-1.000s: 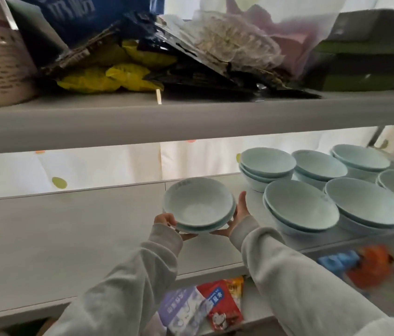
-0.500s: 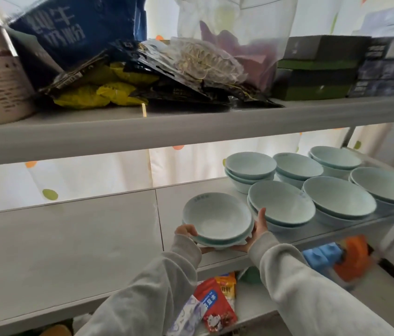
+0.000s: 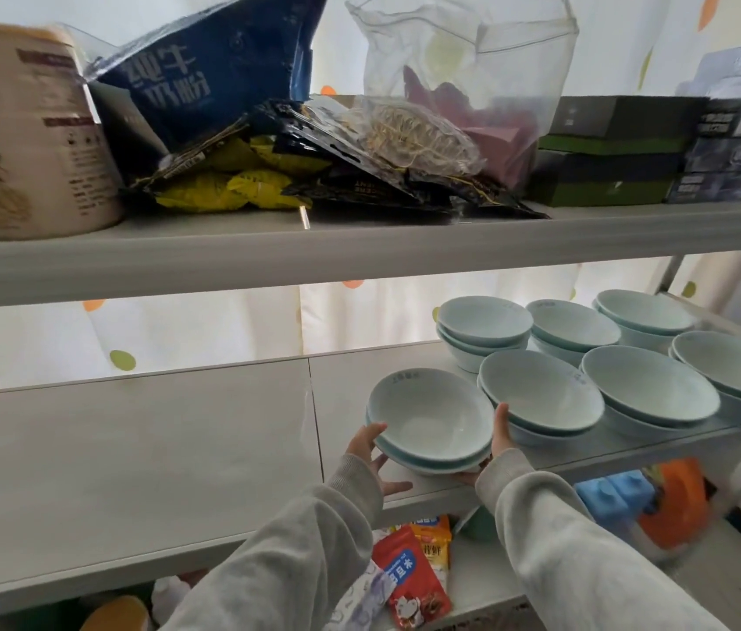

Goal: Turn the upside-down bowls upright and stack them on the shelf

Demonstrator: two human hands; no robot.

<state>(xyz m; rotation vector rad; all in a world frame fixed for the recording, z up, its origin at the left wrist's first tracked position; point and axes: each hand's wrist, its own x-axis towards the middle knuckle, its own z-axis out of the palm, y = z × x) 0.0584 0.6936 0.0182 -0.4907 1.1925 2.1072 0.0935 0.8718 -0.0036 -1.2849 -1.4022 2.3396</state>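
Observation:
A small upright stack of pale blue bowls (image 3: 428, 416) rests low over the middle shelf (image 3: 132, 457) near its front edge. My left hand (image 3: 366, 453) cups its left side, and my right hand (image 3: 498, 432) presses against its right side. To the right stand several more upright stacks of the same bowls: a front row (image 3: 542, 393) (image 3: 646, 384) (image 3: 733, 366) and a back row (image 3: 485, 323) (image 3: 571, 321) (image 3: 644, 309). My right thumb lies between the held stack and the nearest front stack. I see no upside-down bowl.
The upper shelf (image 3: 359, 248) overhangs close above, loaded with a tan tub (image 3: 22, 129), snack bags (image 3: 232, 143) and dark boxes (image 3: 610, 152). Below are packets (image 3: 414, 580) and blue and orange items (image 3: 646, 498). Bare shelf surface stretches to the left.
The stack in both hands has moved right and down toward the shelf, ending close beside the nearest front stack. The camera has tilted upward a little.

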